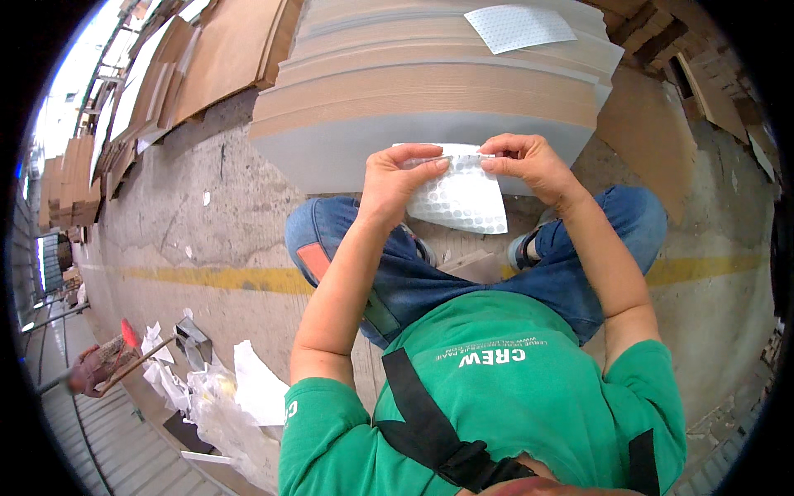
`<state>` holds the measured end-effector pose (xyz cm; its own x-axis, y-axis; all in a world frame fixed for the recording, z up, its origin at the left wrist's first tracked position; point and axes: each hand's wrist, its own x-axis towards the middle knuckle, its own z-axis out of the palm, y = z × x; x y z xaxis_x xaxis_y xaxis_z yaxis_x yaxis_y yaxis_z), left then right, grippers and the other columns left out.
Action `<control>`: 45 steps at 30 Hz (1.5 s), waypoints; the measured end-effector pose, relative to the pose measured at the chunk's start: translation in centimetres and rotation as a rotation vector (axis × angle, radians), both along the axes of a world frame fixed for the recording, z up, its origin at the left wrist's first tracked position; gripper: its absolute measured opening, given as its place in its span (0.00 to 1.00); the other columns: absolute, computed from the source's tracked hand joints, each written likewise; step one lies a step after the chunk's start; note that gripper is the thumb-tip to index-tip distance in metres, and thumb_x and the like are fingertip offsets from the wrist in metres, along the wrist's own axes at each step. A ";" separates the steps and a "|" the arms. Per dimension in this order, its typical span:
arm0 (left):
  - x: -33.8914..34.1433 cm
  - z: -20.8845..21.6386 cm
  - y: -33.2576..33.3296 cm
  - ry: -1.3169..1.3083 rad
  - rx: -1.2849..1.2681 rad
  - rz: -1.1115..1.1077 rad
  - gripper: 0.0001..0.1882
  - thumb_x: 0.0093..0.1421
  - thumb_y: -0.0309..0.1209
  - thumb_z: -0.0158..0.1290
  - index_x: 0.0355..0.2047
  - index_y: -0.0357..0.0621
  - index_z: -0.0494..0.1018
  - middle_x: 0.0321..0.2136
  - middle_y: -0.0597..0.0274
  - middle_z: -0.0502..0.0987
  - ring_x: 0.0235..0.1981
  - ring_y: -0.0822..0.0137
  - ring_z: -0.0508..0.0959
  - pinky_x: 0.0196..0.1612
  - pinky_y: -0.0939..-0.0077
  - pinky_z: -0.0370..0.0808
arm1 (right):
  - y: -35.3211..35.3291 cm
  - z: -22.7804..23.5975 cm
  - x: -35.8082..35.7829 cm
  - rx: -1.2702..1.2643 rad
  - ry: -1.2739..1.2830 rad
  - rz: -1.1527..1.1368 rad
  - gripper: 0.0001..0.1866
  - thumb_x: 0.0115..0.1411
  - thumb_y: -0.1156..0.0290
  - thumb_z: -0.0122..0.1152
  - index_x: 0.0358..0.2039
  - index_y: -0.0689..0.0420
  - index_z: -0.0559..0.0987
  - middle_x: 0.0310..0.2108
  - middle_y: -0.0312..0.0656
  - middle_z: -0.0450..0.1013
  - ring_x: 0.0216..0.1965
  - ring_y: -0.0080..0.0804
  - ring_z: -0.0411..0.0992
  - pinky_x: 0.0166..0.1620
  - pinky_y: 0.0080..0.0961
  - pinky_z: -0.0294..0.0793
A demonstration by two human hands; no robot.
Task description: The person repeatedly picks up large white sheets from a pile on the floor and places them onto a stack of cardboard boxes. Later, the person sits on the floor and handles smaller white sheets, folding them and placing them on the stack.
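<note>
Between my knees I hold up a white sheet of round grey dot stickers (461, 202), its lower part hanging free. My left hand (387, 183) pinches the sheet's upper edge between thumb and fingers. A short gap to the right, my right hand (539, 172) pinches that same edge. Whether a single sticker sits between the right fingertips is too small to make out. Just beyond both hands stands a big stack of grey and brown boards (430, 99). On top of it lies another dotted white sheet (521, 30).
Large cardboard panels (227, 54) lean at the far left, and a flat brown board (641, 136) lies right of the stack. Crumpled plastic and paper scraps (227, 405) cover the floor at lower left. Near them is a person (103, 364) with a long stick.
</note>
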<state>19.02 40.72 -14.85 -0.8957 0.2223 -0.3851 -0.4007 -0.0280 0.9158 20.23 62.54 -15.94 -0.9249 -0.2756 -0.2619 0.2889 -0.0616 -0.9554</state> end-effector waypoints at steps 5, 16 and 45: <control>0.5 -0.5 -0.6 -0.028 0.083 0.034 0.13 0.44 0.21 0.60 0.33 0.34 0.75 0.27 0.54 0.76 0.26 0.68 0.76 0.29 0.78 0.75 | -0.7 -0.1 0.5 -0.001 -0.002 -0.002 0.10 0.47 0.73 0.64 0.32 0.59 0.78 0.27 0.35 0.74 0.30 0.20 0.69 0.37 0.16 0.69; 0.5 -1.3 -0.2 -0.034 -0.015 0.057 0.13 0.45 0.21 0.58 0.34 0.36 0.75 0.27 0.55 0.76 0.26 0.69 0.75 0.30 0.80 0.73 | -0.8 -0.2 0.6 0.012 0.051 -0.026 0.10 0.48 0.75 0.63 0.33 0.59 0.77 0.29 0.33 0.72 0.31 0.17 0.68 0.36 0.13 0.68; 0.2 -5.8 0.2 0.023 -0.101 0.141 0.12 0.43 0.21 0.56 0.32 0.40 0.77 0.27 0.57 0.77 0.27 0.70 0.75 0.32 0.79 0.73 | -2.2 15.2 9.7 -0.910 0.791 1.123 0.08 0.57 0.71 0.43 0.31 0.56 0.73 0.38 0.44 0.70 0.38 0.38 0.70 0.44 0.34 0.67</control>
